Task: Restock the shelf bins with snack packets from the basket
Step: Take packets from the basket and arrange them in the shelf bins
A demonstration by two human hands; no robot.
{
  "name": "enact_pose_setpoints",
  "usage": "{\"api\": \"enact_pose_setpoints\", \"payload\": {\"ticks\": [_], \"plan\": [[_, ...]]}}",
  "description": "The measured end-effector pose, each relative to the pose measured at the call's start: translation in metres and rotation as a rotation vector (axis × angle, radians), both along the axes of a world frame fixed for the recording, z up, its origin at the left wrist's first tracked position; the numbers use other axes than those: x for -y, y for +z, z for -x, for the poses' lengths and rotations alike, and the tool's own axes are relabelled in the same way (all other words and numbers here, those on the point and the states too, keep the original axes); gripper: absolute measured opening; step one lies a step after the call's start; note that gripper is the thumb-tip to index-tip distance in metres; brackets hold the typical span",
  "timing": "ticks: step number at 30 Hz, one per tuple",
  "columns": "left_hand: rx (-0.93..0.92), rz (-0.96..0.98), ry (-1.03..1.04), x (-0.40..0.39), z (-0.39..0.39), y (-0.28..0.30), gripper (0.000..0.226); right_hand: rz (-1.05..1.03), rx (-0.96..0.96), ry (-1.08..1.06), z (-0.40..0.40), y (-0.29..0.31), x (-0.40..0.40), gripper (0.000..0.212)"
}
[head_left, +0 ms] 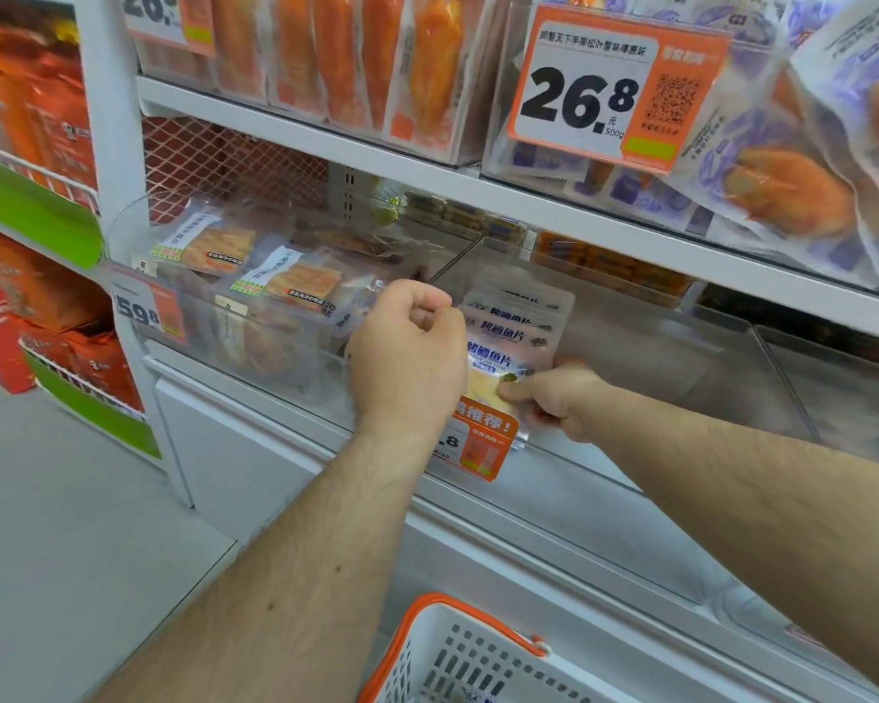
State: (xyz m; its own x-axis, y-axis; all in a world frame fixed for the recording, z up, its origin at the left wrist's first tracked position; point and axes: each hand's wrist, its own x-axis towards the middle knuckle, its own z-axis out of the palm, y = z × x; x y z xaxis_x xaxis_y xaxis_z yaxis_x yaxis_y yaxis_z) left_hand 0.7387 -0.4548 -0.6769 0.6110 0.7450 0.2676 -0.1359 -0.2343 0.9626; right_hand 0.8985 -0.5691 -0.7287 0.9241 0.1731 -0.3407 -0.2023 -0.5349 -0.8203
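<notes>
Left hand (408, 347): curling into a loose fist at the front of the clear bin (630, 347), knuckles up; the fingertips are tucked under, so I cannot tell whether it is grasping anything.
Right hand (554, 398): reaching in from the right, thumb and fingers pinching the lower edge of the front packet (503, 347).
Packets: flat, glossy pouches, white with dark blue lettering and a pale yellow patch low down, standing upright in a short row, one behind another, inside the clear bin on the middle shelf (681, 235).
Bin: transparent hard plastic with a sloping front wall and thin clear dividers; to the right of the packets bare plastic is showing.
Left bin (234, 327): same clear plastic, holding see-through pouches (295, 281) of orange-tan slices, lying tilted and overlapping.
Small tag (483, 443): an orange and white card with rounded corners, hanging on the bin front just below both hands, partly hidden by the left wrist.
Big tag (610, 93): an orange-bordered card reading 26.8, clipped to the upper bin.
Upper shelf: holding upright clear packs of long orange pieces (376, 58) at left, and white and purple crinkly pouches (792, 185) at right.
Back panel (214, 159): white diamond mesh over red.
Basket (458, 657): white perforated plastic with an orange rim and handle, sitting at the bottom edge, well below the shelf.
</notes>
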Motion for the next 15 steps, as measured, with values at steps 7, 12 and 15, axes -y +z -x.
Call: {"api": "enact_pose_setpoints", "payload": {"ticks": [7,12,15], "plan": [[-0.009,-0.030,0.003,-0.001,0.002,0.000,0.020,0.048,0.455,-0.021,-0.017,0.009,0.004,0.053],[-0.003,-0.027,-0.008,0.001,0.001,-0.003,0.016,-0.030,0.393,-0.113,-0.021,-0.002,-0.007,0.092],[0.005,-0.023,-0.016,0.004,0.002,-0.002,0.016,0.153,0.286,-0.093,-0.028,-0.022,-0.009,0.096]]}}
